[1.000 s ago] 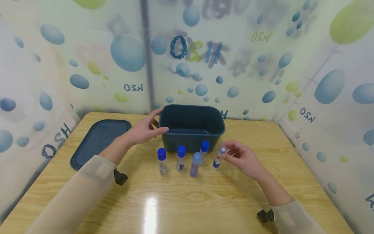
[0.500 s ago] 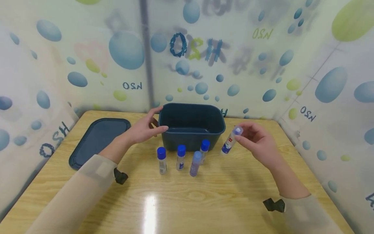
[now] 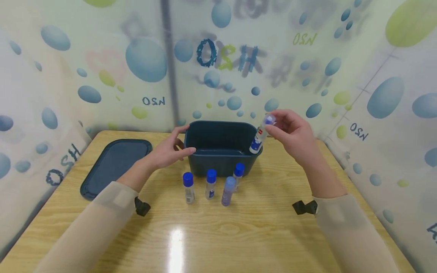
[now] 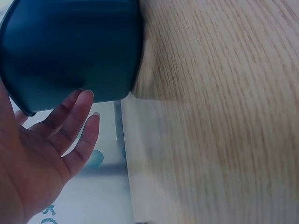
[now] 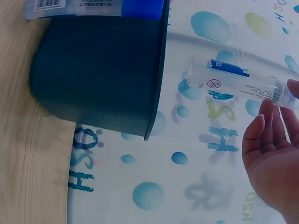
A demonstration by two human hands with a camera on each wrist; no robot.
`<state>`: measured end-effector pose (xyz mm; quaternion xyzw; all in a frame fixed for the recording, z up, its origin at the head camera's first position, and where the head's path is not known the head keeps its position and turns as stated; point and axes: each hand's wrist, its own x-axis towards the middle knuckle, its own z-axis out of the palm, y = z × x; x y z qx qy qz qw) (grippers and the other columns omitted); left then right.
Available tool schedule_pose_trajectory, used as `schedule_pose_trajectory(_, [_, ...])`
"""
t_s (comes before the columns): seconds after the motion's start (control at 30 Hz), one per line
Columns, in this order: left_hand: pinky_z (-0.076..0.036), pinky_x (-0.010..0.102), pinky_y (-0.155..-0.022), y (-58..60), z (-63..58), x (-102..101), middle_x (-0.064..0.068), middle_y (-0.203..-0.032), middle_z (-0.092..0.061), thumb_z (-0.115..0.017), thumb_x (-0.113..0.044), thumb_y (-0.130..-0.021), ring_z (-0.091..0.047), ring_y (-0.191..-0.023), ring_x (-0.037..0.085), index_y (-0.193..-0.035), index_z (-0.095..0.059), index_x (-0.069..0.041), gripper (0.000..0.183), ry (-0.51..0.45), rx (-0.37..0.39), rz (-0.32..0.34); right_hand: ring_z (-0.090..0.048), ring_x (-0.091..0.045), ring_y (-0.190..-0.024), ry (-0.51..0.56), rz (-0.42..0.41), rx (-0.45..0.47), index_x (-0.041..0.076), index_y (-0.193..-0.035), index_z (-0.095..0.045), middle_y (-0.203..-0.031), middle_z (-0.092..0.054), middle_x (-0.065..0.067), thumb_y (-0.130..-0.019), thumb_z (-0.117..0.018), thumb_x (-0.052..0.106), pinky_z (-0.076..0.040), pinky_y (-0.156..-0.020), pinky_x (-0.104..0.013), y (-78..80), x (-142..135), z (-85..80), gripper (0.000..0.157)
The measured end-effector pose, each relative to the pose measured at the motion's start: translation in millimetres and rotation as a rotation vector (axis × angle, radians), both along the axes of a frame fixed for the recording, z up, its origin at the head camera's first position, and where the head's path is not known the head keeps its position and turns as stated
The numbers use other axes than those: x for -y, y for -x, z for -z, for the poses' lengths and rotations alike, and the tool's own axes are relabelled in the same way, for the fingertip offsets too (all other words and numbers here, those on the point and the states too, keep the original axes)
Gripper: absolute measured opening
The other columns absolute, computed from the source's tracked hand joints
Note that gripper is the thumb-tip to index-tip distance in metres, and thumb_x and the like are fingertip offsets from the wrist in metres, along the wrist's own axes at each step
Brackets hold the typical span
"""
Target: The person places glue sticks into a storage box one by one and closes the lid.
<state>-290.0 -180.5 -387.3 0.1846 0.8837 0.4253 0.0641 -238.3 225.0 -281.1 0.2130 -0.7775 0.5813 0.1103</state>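
A dark blue plastic bin (image 3: pixel 222 165) stands at the back of the wooden table. My left hand (image 3: pixel 168 151) holds its left end, thumb over the front rim and index finger at the back corner. In the left wrist view the other fingers (image 4: pixel 77 114) curve beside the outer wall. My right hand (image 3: pixel 293 134) pinches a glue stick (image 3: pixel 259 138) near its top, with its lower end tilted down over the bin's right rim. Several other glue sticks stand before the bin: three with blue caps (image 3: pixel 188 187) and one with a paler cap (image 3: pixel 228 191).
A dark blue lid (image 3: pixel 116 165) lies flat on the wooden table (image 3: pixel 211 239) to the left, beside my left forearm. Patterned wall sheets (image 3: pixel 218 94) close in behind and on both sides. The glue sticks stand close to the bin's front wall.
My right hand has lifted the glue stick from the table, first rightward, then up and back to the bin's right rim. My left hand stays at the bin.
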Motion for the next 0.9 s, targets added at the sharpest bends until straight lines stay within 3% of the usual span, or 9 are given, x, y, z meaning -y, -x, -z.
schedule_pose_trajectory(0.23, [-0.059, 0.037, -0.084, 0.5, 1.2, 3, 0.018, -0.114, -0.068, -0.071, -0.051, -0.106, -0.073, -0.097, 0.037, -0.177, -0.01, -0.034, 0.094, -0.006, 0.019, 0.013, -0.066, -0.026, -0.093, -0.101, 0.02, 0.011, 0.012, -0.137, -0.07, -0.112, -0.072, 0.006, -0.107, -0.074, 0.024, -0.057, -0.078, -0.024, 31.8, 26, 7.2, 0.033])
schedule_pose_trajectory(0.37, [-0.058, 0.037, -0.084, 0.7, -1.1, 4, 0.018, -0.116, -0.067, -0.071, -0.051, -0.106, -0.073, -0.098, 0.037, -0.177, -0.009, -0.031, 0.096, 0.003, 0.027, 0.024, -0.066, -0.032, -0.099, -0.136, -0.003, 0.055, 0.011, -0.14, -0.069, -0.117, -0.072, 0.004, -0.107, -0.074, 0.026, -0.057, -0.083, -0.031, 47.4, 41, 13.1, 0.036])
schedule_pose_trajectory(0.67, [-0.057, 0.037, -0.084, 1.4, -9.0, 2, 0.016, -0.121, -0.068, -0.071, -0.053, -0.105, -0.07, -0.101, 0.033, -0.177, -0.011, -0.026, 0.097, 0.061, 0.007, 0.03, -0.07, -0.029, -0.108, -0.205, -0.057, 0.13, 0.012, -0.138, -0.069, -0.128, -0.072, -0.008, -0.106, -0.076, 0.029, -0.058, -0.092, -0.04, 79.3, 66, 34.5, 0.036])
schedule_pose_trajectory(0.9, [-0.058, 0.039, -0.084, 0.8, -14.1, 2, 0.014, -0.122, -0.07, -0.073, -0.054, -0.104, -0.068, -0.101, 0.029, -0.177, -0.014, -0.024, 0.098, 0.093, -0.006, 0.028, -0.07, -0.027, -0.105, -0.34, -0.08, 0.158, 0.013, -0.131, -0.072, -0.123, -0.074, -0.01, -0.105, -0.078, 0.031, -0.059, -0.094, -0.041, 98.8, 81, 43.1, 0.033])
